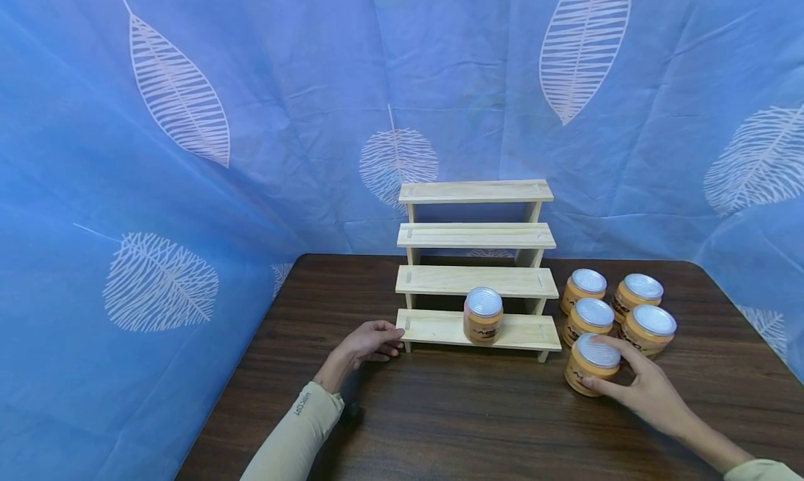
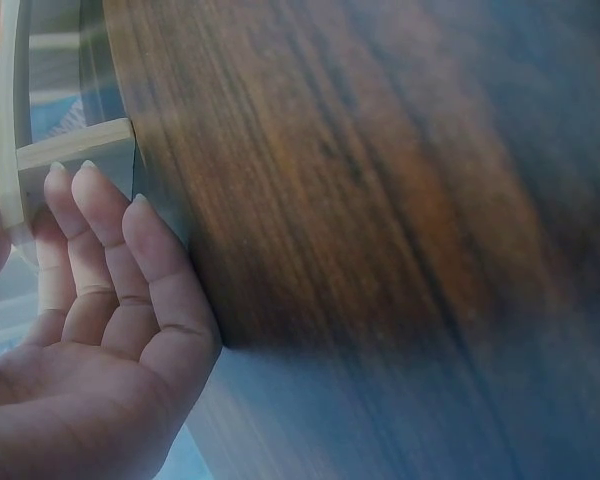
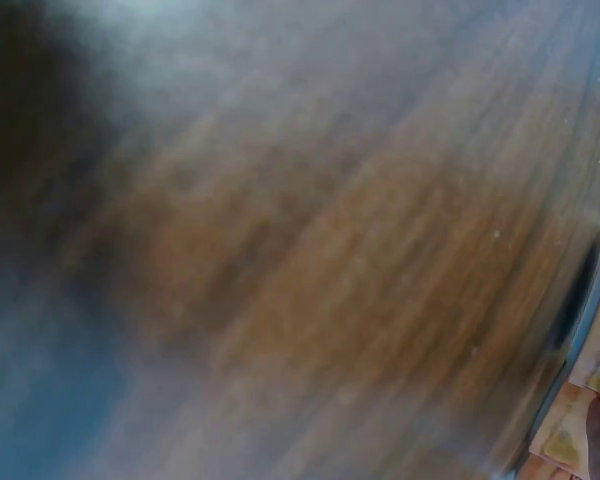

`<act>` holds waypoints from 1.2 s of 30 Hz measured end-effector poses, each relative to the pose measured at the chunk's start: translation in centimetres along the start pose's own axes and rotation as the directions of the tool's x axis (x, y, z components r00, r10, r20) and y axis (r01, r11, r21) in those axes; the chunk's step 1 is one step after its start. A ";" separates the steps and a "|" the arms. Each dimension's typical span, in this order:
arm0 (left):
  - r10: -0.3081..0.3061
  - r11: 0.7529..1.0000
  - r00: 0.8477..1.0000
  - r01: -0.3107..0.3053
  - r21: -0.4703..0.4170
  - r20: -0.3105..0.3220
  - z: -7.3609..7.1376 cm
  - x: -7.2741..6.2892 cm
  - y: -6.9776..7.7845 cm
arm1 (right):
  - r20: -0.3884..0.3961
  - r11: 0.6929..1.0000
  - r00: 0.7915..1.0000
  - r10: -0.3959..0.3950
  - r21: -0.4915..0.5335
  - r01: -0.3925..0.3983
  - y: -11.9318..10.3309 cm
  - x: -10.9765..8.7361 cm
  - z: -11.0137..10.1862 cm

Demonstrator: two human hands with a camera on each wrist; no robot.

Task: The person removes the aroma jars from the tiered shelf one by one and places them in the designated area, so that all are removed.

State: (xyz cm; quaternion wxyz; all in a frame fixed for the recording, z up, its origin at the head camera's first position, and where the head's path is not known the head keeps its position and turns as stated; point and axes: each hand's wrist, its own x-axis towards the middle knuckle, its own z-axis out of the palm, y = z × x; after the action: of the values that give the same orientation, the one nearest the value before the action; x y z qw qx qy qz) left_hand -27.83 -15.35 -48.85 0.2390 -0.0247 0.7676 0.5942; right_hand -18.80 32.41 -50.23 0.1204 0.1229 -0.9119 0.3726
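Note:
A stepped wooden display shelf [image 1: 476, 280] stands on the table with four tiers. On its lowest board sits one orange jar [image 1: 483, 316] with a clear silvery lid. My left hand [image 1: 373, 342] holds the left end of that board; in the left wrist view the board's end [image 2: 12, 120] passes between the thumb and the bent fingers [image 2: 105, 215]. At the right, my right hand [image 1: 647, 383] grips another orange jar [image 1: 587, 374], thumb on its near side and fingers across the lid's far edge. The right wrist view does not show this hand.
Several more orange jars [image 1: 593, 316] stand grouped right of the shelf, close behind the gripped one. Dark wood-grain table [image 1: 465, 425] lies under everything. A blue leaf-print cloth [image 1: 301, 118] hangs behind and along the sides.

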 end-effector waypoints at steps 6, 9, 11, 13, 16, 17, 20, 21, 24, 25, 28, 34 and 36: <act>-0.002 1.000 1.000 0.002 -0.002 -0.002 0.0 0.0 0.0 | -0.005 1.000 1.000 -0.009 0.008 0.009 0.1 -0.1 0.2; -0.003 1.000 1.000 0.003 -0.003 -0.004 0.0 0.1 0.0 | -0.013 1.000 1.000 -0.018 0.014 0.019 0.1 -0.1 0.3; -0.002 1.000 1.000 0.002 -0.001 -0.006 0.0 0.1 0.0 | -0.018 1.000 1.000 -0.025 0.017 0.025 0.2 -0.1 0.4; -0.003 1.000 1.000 0.003 -0.001 -0.009 0.0 0.1 -0.1 | -0.022 0.999 0.999 -0.031 0.015 0.032 0.3 -0.1 0.5; -0.007 1.000 1.000 0.007 -0.002 -0.014 0.0 0.2 -0.1 | -0.027 0.999 0.999 -0.035 0.012 0.035 0.3 0.0 0.6; -0.008 1.000 1.000 0.008 -0.002 -0.015 0.0 0.2 -0.1 | -0.029 0.999 0.999 -0.034 0.010 0.034 0.3 0.0 0.6; -0.008 1.000 1.000 0.008 0.000 -0.016 0.1 0.2 -0.1 | -0.029 0.999 0.999 -0.031 0.012 0.031 0.4 0.0 0.6; -0.007 1.000 1.000 0.007 0.002 -0.016 0.1 0.2 -0.1 | -0.029 0.999 0.999 -0.031 0.011 0.031 0.4 0.0 0.6; -0.008 1.000 1.000 0.008 0.003 -0.017 0.1 0.2 -0.1 | -0.028 1.000 0.999 -0.025 0.007 0.026 0.5 -0.1 0.7; -0.009 1.000 1.000 0.009 0.002 -0.017 0.1 0.2 -0.1 | -0.029 1.000 0.999 -0.025 0.006 0.025 0.5 -0.1 0.7; -0.012 1.000 1.000 0.012 -0.001 -0.020 0.1 0.3 -0.1 | -0.034 1.000 0.999 -0.022 -0.003 0.022 0.6 -0.1 0.7; -0.017 1.000 1.000 0.017 0.000 -0.023 0.1 0.3 -0.2 | -0.034 1.000 0.999 -0.022 -0.017 0.021 0.6 -0.2 0.7; -0.015 1.000 1.000 0.015 0.002 -0.021 0.1 0.3 -0.2 | -0.034 1.000 0.999 -0.024 -0.015 0.024 0.6 -0.1 0.7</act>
State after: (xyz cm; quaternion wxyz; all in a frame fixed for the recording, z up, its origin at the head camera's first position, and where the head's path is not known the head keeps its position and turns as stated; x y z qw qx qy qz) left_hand -28.01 -15.24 -49.12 0.2354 -0.0365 0.7704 0.5914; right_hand -18.98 32.37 -51.16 0.1411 0.1266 -0.9109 0.3665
